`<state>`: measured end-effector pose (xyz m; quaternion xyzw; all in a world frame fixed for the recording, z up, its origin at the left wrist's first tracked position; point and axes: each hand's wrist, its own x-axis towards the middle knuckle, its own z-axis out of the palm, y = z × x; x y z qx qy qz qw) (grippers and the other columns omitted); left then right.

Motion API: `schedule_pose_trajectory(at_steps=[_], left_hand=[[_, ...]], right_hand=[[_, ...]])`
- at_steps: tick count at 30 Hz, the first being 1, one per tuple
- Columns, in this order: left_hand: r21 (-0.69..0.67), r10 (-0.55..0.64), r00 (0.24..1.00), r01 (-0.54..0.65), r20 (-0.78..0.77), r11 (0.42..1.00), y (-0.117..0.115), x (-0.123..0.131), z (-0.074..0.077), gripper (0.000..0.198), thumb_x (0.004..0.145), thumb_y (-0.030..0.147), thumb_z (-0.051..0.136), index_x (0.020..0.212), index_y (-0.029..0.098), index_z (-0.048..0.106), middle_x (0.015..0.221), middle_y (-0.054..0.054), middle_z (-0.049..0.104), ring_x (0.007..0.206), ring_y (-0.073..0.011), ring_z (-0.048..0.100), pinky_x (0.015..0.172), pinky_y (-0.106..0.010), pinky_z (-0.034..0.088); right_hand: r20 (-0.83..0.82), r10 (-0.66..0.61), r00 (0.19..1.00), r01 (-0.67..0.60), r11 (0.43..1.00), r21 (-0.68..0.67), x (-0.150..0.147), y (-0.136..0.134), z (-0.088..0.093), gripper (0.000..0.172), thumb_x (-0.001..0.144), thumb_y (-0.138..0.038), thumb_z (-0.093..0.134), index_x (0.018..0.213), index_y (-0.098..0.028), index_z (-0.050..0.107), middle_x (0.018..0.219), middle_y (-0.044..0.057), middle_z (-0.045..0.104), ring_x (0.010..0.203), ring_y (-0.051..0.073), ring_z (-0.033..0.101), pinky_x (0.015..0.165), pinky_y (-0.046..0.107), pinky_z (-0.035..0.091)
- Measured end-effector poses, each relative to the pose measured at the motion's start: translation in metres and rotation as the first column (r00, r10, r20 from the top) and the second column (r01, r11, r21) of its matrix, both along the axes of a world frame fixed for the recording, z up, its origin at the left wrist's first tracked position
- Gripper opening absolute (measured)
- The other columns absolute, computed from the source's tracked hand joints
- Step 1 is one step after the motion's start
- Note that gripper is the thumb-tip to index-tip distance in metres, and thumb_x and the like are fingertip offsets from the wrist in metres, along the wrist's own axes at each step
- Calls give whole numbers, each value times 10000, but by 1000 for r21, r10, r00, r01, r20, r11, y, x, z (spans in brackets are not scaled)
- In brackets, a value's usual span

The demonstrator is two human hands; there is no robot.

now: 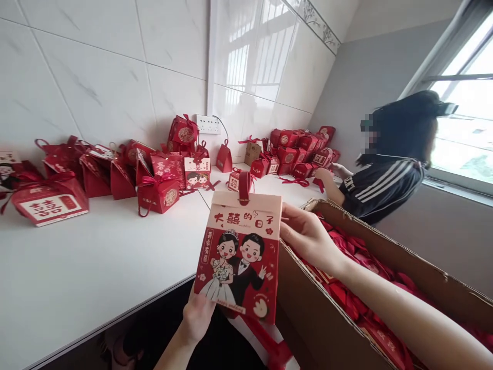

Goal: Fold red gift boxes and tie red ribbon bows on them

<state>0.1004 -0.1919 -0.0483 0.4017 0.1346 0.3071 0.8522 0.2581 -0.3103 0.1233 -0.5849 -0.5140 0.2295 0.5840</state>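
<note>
A red and cream gift box [241,262] with a cartoon couple on its front is held upright in the middle of the view, a red ribbon loop [244,189] at its top. My left hand [198,313] grips its lower left corner, the fingers partly hidden behind it. At the upper right side, my right hand [308,236] has its fingers closed against the box edge. Just right of the held box, below my right forearm, is an open cardboard carton [308,308] filled with red boxes and ribbons [346,246].
On the white table [96,267], red gift boxes [158,194] line the wall at the left, and more are stacked [288,154] at the back right. A power strip [208,124] rests against the wall. A person [393,164] in a dark striped top works at the right.
</note>
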Motion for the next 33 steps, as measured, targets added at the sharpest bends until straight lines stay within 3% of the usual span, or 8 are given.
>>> schedule_pose_trajectory(at_steps=[3, 5, 9, 12, 18, 23, 27, 33], left_hand=[[61, -197, 980, 198, -19, 978, -10, 5, 32, 610, 662, 678, 603, 965, 156, 700, 804, -120, 724, 703, -290, 689, 624, -400, 577], [75, -391, 920, 391, -9, 917, -15, 9, 60, 647, 741, 718, 486, 937, 139, 697, 670, -99, 699, 508, -218, 651, 501, -335, 551], [11, -520, 854, 520, 0, 854, -16, 19, 94, 561, 841, 627, 439, 817, 125, 687, 556, -47, 658, 371, -139, 592, 476, -269, 540], [-67, -498, 867, 497, 9, 865, -13, 30, 94, 535, 817, 616, 491, 737, 116, 664, 577, -57, 677, 362, -144, 590, 431, -260, 529], [-221, -336, 942, 325, -13, 920, -18, 45, 89, 397, 801, 526, 575, 728, 144, 651, 466, 8, 594, 337, -108, 523, 361, -209, 479], [97, -59, 998, 62, -30, 993, -22, 42, 87, 515, 737, 603, 614, 1072, 212, 641, 814, -44, 689, 645, -181, 651, 450, -229, 523], [397, 8, 999, -27, 49, 917, -37, 38, 87, 766, 576, 515, 790, 1250, 234, 559, 1025, -87, 667, 651, -189, 628, 442, -241, 502], [556, 12, 999, -39, 53, 831, -63, 48, 90, 741, 633, 258, 799, 1304, 268, 483, 1050, -54, 647, 651, -120, 573, 594, -242, 524]], right_hand=[[-84, -126, 988, 121, 990, -66, 19, -7, -2, 287, 767, -391, 679, 970, -189, 668, 899, 35, 699, 779, 170, 669, 567, 220, 560], [-236, -198, 952, 162, 973, -162, 31, -9, -6, 245, 771, -348, 671, 936, -168, 673, 835, 38, 698, 659, 141, 659, 443, 176, 525], [-560, -301, 772, 172, 947, -273, 41, -13, -12, 116, 794, -231, 617, 764, -124, 649, 700, 38, 666, 517, 86, 614, 415, 131, 522], [-645, -287, 708, 185, 957, -223, 32, -20, -11, 62, 794, -195, 607, 764, -143, 625, 730, 12, 645, 517, 71, 617, 423, 118, 534], [-585, -136, 800, 82, 990, -117, 10, -40, -5, 149, 777, -282, 654, 872, -172, 626, 900, 24, 631, 620, 113, 661, 449, 180, 578], [-538, -138, 832, 96, 990, -105, 24, -47, -20, 325, 739, -362, 709, 1012, -214, 612, 957, 36, 684, 696, 151, 681, 528, 250, 595], [-595, -161, 787, 111, 986, -121, 39, -45, -47, 394, 627, -314, 803, 957, -191, 624, 787, 21, 714, 619, 142, 668, 527, 223, 555], [-717, -173, 675, 226, 974, -22, 45, -43, -78, 273, 581, -247, 821, 749, -186, 614, 608, -39, 669, 491, 95, 598, 494, 198, 522]])
